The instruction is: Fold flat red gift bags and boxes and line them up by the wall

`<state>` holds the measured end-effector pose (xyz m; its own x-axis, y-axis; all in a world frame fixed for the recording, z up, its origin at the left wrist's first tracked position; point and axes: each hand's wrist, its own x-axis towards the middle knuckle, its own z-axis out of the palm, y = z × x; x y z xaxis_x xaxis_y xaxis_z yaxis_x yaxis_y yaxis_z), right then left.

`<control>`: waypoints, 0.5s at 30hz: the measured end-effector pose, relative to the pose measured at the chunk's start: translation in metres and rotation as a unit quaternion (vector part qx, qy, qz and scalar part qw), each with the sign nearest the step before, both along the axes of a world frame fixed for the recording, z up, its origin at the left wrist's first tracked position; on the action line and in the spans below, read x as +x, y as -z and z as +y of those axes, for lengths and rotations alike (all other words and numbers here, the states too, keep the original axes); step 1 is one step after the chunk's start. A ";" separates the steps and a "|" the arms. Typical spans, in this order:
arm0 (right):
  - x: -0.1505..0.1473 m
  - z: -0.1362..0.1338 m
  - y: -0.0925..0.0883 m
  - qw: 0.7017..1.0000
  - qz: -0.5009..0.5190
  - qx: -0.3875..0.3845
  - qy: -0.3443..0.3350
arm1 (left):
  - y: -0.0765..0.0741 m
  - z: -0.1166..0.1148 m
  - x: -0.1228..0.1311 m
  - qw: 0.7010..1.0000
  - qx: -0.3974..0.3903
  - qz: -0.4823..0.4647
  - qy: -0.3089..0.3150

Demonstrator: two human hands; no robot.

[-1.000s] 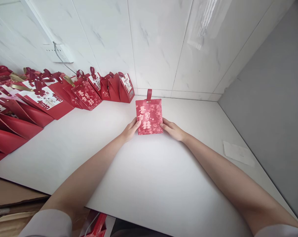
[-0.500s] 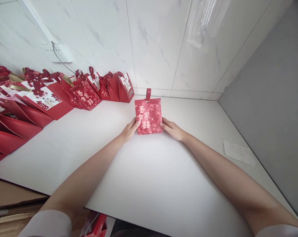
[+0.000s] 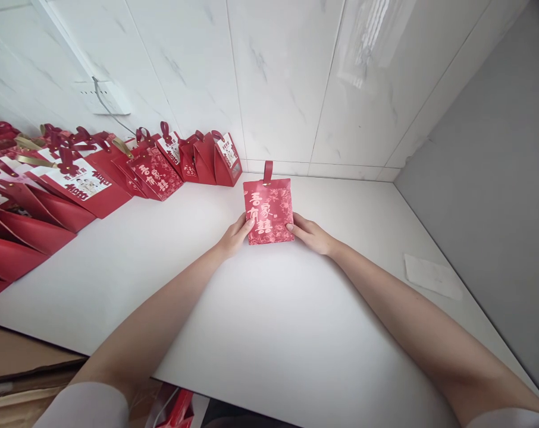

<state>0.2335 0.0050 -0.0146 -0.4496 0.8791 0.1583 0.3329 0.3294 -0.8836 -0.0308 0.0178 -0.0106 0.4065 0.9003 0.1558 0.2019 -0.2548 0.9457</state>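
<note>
A red gift box (image 3: pixel 276 205) with pale lettering, a flower pattern and a dark red ribbon loop on top stands upright between my hands. Its printed face is turned toward me. My left hand (image 3: pixel 236 235) grips its left side, the thumb on the front near the lower edge. On the opposite side my right hand (image 3: pixel 313 234) holds it the same way, thumb over the right front edge. The other fingers of both hands are mostly hidden behind the box. Whether its base touches the table (image 3: pixel 269 315) I cannot tell.
Several more red gift boxes (image 3: pixel 157 172) with ribbon loops crowd the table's left side along the tiled wall (image 3: pixel 282 83). A thin white sheet (image 3: pixel 432 276) lies near the right edge, by a grey panel (image 3: pixel 497 196). A wall socket (image 3: pixel 102 98) with a cable is at upper left. Cardboard (image 3: pixel 24 351) shows below the table.
Almost nothing differs. My right thumb has shifted slightly left on the front of the box; both hands keep their hold.
</note>
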 end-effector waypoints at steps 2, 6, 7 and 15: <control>0.000 -0.001 -0.001 1.000 -0.004 0.001 0.001 | -0.001 0.000 0.000 1.000 0.000 -0.002 0.002; 0.000 -0.003 -0.007 1.000 -0.006 0.005 -0.010 | -0.002 0.000 0.000 1.000 -0.007 -0.005 0.003; 0.000 -0.004 -0.008 1.000 -0.004 0.006 -0.015 | -0.002 0.000 0.000 1.000 -0.008 -0.006 0.001; 0.000 -0.002 -0.007 1.000 0.001 0.009 -0.010 | 0.000 0.000 0.000 1.000 -0.015 -0.020 0.006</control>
